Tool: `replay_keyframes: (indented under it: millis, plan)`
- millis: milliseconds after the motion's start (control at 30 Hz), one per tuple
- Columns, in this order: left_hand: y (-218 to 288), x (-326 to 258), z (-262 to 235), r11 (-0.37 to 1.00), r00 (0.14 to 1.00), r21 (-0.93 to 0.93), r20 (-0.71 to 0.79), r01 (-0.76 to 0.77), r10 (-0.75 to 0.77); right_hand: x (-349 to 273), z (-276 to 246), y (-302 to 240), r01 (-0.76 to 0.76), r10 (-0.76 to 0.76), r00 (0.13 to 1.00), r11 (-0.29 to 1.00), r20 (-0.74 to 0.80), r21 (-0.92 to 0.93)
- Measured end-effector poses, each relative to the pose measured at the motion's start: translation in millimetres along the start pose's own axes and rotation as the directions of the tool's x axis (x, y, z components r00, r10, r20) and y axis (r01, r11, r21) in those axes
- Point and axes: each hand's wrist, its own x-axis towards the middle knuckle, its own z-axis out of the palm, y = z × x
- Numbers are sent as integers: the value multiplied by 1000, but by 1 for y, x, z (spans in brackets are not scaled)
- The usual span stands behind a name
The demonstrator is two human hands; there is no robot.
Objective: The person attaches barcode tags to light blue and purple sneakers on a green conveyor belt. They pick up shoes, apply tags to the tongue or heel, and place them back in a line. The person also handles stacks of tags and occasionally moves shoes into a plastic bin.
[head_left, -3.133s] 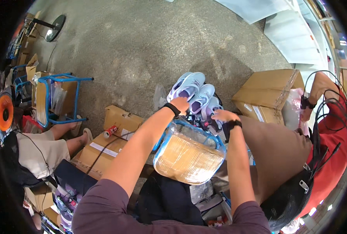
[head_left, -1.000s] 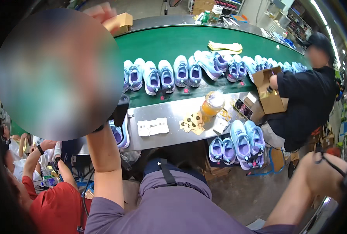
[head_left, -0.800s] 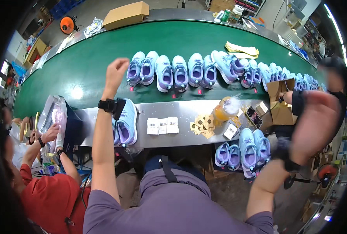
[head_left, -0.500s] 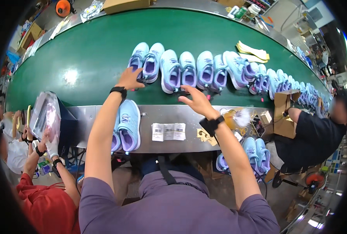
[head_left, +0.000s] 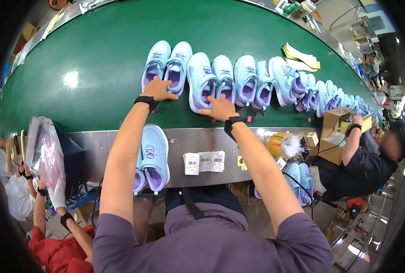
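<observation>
Pairs of light blue sneakers with lilac linings stand in a row on the green belt, heels toward me. My left hand (head_left: 159, 89) is at the heels of the leftmost pair of sneakers (head_left: 177, 63), its fingers hooked over the shoe openings and its thumb out to the right. Beside it, my right hand (head_left: 220, 108) grips the heels of the second pair of sneakers (head_left: 200, 68), fingertips in the openings and thumb behind the left heel. Another pair of sneakers (head_left: 155, 146) rests on the metal ledge near my left forearm.
Banded stacks of white labels (head_left: 204, 162) lie on the metal ledge (head_left: 180, 141). Yellow paper pieces (head_left: 301, 58) lie on the belt (head_left: 98, 59). At left, a co-worker in red handles a plastic bag (head_left: 45, 152); at right, another works at a cardboard box (head_left: 333, 136).
My right hand has come down and left onto the heels of the second pair. My left hand has settled at the heels of the leftmost pair. The whole view has shifted slightly.
</observation>
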Motion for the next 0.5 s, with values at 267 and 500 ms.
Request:
replay_keyframes:
  millis: [267,500]
  plan:
    - [7,3,10,996,994,89,-112,30,-20,-1,3,-1,51,-50,998,999,-29,18]
    - [1,-3,18,994,983,94,-179,57,-40,-10,3,-19,79,-79,995,997,-57,0]
